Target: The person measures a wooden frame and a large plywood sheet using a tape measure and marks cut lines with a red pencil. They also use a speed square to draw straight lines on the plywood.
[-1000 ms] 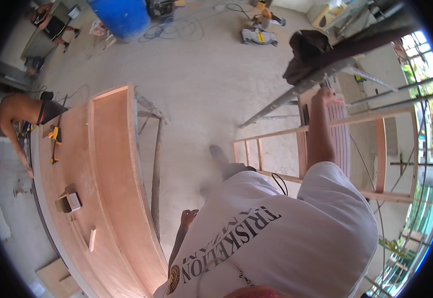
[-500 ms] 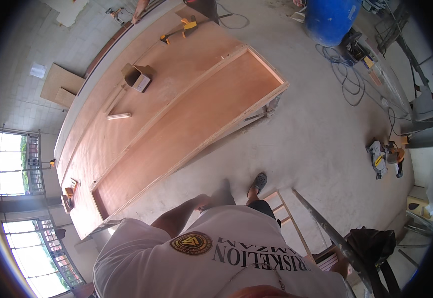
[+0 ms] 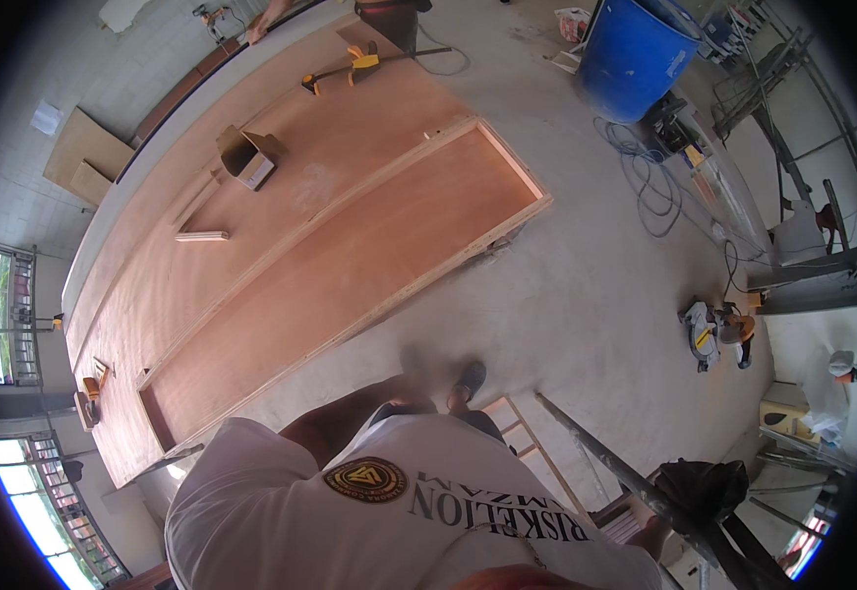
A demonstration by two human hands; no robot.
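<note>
My left hand (image 3: 411,391) hangs in front of my body, low over the concrete floor. It is dark and smeared, so its fingers are not readable. My right hand (image 3: 652,534) is by my right side, next to a slanting metal pole (image 3: 586,438) and a black bag (image 3: 709,489); its fingers are hidden. To the left lies a big reddish plywood panel (image 3: 369,226) with wooden strips framing its near edge. On the panel are an open cardboard box (image 3: 248,162), a short wooden piece (image 3: 202,236) and a yellow-and-black bar clamp (image 3: 362,64).
Another person's hand (image 3: 269,22) rests at the panel's far edge. A blue barrel (image 3: 635,59), a coiled cable (image 3: 650,187) and a miter saw (image 3: 718,329) stand along the right. A wooden ladder-like frame (image 3: 517,428) lies close to my feet.
The view has swung to the right, so the panel, barrel and saw sit further left in the picture. My left hand stays in front of my body while my feet are stepping.
</note>
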